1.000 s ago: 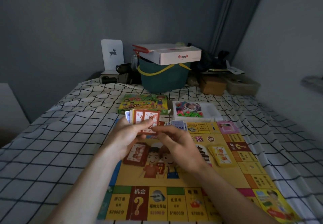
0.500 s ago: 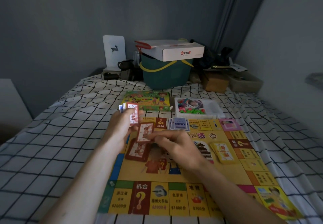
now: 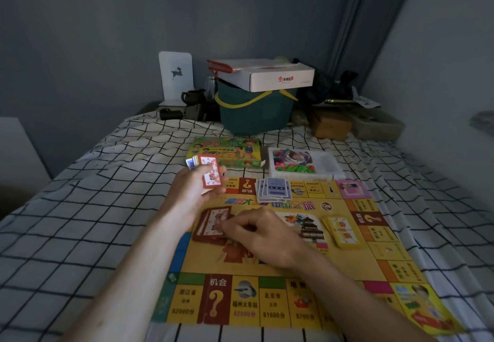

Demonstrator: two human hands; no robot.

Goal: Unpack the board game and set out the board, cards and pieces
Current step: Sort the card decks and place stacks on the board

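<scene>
Two hands split the work: right hand (image 3: 263, 234) fingers pinch a card onto the red-backed card pile (image 3: 212, 224) at frame centre, while the left hand (image 3: 199, 188) grips the remaining mixed cards (image 3: 205, 166) just above.

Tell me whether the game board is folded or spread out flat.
Spread flat. The game board lies fully open on the checked bedcover, with card piles resting on it.

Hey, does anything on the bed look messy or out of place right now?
Nothing is spilled or damaged. The purple cards at the board's far edge lie fanned, not squared. The red pile and yellow pile are slightly askew too.
</scene>
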